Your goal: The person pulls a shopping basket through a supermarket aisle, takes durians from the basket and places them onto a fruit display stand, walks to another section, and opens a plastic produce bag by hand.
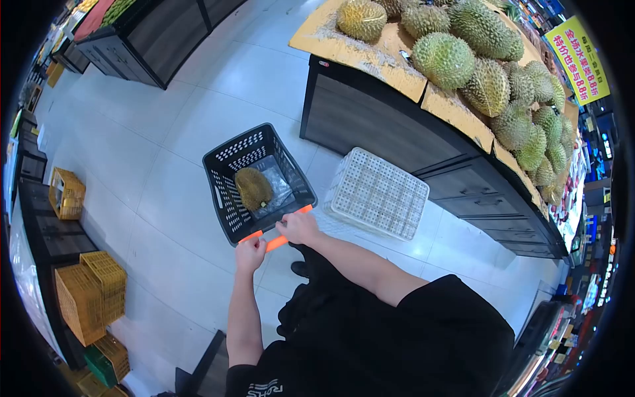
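Note:
Both my hands grip the orange handle of a black shopping basket (217,198) in front of me. My left hand (251,254) is closed round the handle's left part, and my right hand (299,228) closes on it further right. Between them a stretch of the orange handle (278,243) shows. Inside the basket lies a brownish durian (251,188), beside a clear plastic bag (280,186). The basket has slotted walls and is tilted toward me. Whether its base touches the floor I cannot tell.
An upturned white plastic crate (380,192) stands on the tiles right of the basket. Beyond it is a display stand (370,99) heaped with durians (443,61). Yellow crates (92,294) line the left side, and another cabinet (145,49) stands at the far left.

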Tool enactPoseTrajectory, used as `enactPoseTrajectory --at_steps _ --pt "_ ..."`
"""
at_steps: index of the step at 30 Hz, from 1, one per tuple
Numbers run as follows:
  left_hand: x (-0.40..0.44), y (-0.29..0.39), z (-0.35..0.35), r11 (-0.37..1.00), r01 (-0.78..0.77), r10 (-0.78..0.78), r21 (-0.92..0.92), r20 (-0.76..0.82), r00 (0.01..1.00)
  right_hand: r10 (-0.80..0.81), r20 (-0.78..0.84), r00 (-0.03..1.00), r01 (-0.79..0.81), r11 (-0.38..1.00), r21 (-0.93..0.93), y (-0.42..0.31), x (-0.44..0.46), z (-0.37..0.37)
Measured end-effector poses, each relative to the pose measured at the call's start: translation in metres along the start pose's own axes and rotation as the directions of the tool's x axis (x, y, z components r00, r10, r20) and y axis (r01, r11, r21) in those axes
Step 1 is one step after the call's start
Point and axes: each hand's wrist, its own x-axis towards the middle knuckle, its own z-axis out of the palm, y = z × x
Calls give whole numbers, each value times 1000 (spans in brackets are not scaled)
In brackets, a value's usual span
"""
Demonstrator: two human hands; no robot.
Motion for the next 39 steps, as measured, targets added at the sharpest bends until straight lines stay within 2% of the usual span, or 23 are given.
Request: enactPoseTrajectory --at_steps 7,9,13,21,23,25,30,35,39 --pt "74 -16 -38 999 23 -25 48 48 999 26 17 1000 -27 997 77 -26 69 -9" --pt "93 -18 -45 999 26 -28 42 39 999 -17 -42 999 21 995 94 -29 86 -11" --pt "127 -26 -55 998 21 -23 57 23 999 -5 6 1000 5 995 100 -36 120 -17" --pt "188 -23 -84 998 15 -20 64 84 996 22 -41 999 -18 996 82 -55 172 -39" --pt "203 -29 -86 999 -27 24 42 64 998 27 14 1000 -28 996 79 -59 186 -43" --pt "220 -32 -94 999 -7 4 37 84 996 67 12 998 -68 993 100 -63 202 -44" --pt "272 -36 -117 997 -64 60 31 110 992 120 -29 992 -116 986 120 -75 250 -47" --pt "329 -40 -140 994 -103 98 25 163 982 246 8 969 -245 961 127 -96 294 -73" --pt "371 -52 -152 984 -175 167 24 199 966 300 -36 953 -295 950 101 -106 328 -74"
